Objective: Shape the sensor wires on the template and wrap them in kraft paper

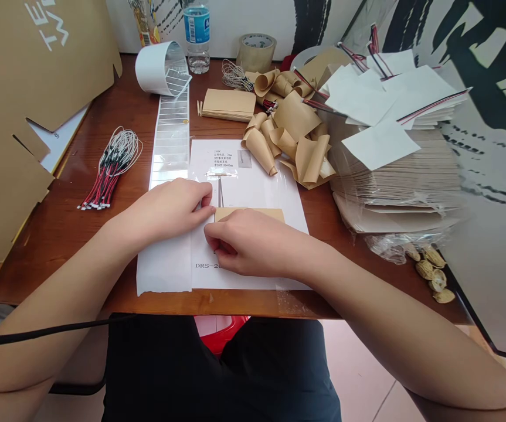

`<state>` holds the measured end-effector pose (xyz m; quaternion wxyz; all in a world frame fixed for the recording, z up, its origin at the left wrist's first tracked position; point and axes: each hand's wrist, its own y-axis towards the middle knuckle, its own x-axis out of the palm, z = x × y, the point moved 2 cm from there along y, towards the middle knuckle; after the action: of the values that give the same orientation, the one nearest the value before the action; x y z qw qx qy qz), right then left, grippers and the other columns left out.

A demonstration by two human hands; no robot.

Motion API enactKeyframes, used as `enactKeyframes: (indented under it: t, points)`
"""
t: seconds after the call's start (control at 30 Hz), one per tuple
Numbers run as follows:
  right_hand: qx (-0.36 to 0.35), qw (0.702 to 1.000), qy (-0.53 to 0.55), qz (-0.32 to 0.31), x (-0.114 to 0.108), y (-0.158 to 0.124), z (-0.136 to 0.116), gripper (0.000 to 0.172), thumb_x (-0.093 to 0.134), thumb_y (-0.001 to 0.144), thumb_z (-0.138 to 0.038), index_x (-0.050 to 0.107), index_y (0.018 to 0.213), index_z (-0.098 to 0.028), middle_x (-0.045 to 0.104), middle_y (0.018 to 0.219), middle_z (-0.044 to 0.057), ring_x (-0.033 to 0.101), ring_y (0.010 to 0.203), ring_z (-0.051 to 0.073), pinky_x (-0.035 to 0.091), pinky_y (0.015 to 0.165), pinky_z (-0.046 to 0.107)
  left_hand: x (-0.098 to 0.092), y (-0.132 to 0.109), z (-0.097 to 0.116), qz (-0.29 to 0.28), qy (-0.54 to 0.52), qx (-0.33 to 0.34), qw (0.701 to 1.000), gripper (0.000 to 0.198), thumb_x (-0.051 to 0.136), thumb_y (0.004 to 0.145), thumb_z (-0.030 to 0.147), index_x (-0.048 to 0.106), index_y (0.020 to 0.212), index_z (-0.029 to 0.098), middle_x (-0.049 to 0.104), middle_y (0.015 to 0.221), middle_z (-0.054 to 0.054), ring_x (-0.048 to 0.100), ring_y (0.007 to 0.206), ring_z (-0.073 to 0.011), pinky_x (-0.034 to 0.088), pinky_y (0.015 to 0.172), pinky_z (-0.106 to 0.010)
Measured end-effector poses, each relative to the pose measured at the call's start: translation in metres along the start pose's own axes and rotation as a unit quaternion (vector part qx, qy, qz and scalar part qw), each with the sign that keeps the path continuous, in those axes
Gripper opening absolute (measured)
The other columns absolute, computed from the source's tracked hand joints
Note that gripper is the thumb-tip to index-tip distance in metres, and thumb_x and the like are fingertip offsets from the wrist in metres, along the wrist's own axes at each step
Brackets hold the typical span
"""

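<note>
Left hand [167, 210] and right hand [249, 243] are closing narrowly around a strip of kraft paper [249, 214], which is lying on a printed white sheet [246, 173] under clear plastic film [288, 296]. The right hand's fingers [212, 235] are curling down over the strip's lower edge, and the left hand's fingertips [211, 205] are touching its left end; whether either hand is gripping it, I cannot tell. The sheet is showing "DRS-26" near the bottom and "260K" at the top, with smaller lines too tiny to trust. Just left of it, a roll of white labels [169, 140] is running up the counter [217, 306], beside a bundle of red, black and white wires [111, 169]. Curled kraft paper pieces [279, 135] are crowding the sheet's top edge, next to a flat kraft stack [228, 104]. A bagged stack of kraft and white sheets [396, 176] is filling the right side, with nut shells [431, 275] near the counter's right corner. A strip of bare wood is running along the front edge, and more is showing left of the wires. Behind, a blue-labelled water bottle [196, 35] is standing by a roll of packing tape [256, 53], while a cardboard sheet [28, 76] printed with white letters is leaning in on the left.
</note>
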<state>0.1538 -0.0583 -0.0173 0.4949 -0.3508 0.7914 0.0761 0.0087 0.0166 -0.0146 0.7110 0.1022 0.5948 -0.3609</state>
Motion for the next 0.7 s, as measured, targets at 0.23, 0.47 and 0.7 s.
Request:
enactKeyframes:
  t: [0.23,0.47,0.7]
  points:
    - [0.005,1.000,-0.005,-0.009,-0.0011,-0.0004,-0.0004,0.013,0.056,0.084,-0.009,0.054,0.076,-0.019,0.059,0.070,0.000,0.045,0.064,0.014,0.023,0.059,0.031,-0.0002,0.0003,-0.0001,0.000,0.003,0.002,1.000,0.018,0.053,0.090,0.038,0.055,0.081,0.023,0.069,0.082,-0.004,0.056,0.069,-0.0191,0.034,0.059,-0.032]
    - [0.001,1.000,0.001,-0.001,0.0007,0.0002,0.0002,0.014,0.055,0.083,-0.009,0.052,0.074,-0.020,0.057,0.068,-0.001,0.042,0.062,0.013,0.021,0.058,0.031,0.0000,-0.0003,0.0000,-0.001,0.004,-0.002,1.000,0.019,0.052,0.090,0.040,0.056,0.081,0.023,0.068,0.081,-0.004,0.056,0.069,-0.0200,0.034,0.059,-0.033]
    - [-0.004,1.000,0.004,0.001,0.0016,-0.0002,0.0027,0.015,0.055,0.082,-0.010,0.050,0.073,-0.020,0.055,0.066,-0.001,0.042,0.061,0.013,0.022,0.058,0.031,0.0002,-0.0002,0.0001,-0.004,0.007,-0.004,1.000,0.018,0.052,0.089,0.039,0.055,0.080,0.024,0.068,0.082,-0.004,0.056,0.069,-0.0209,0.033,0.060,-0.032]
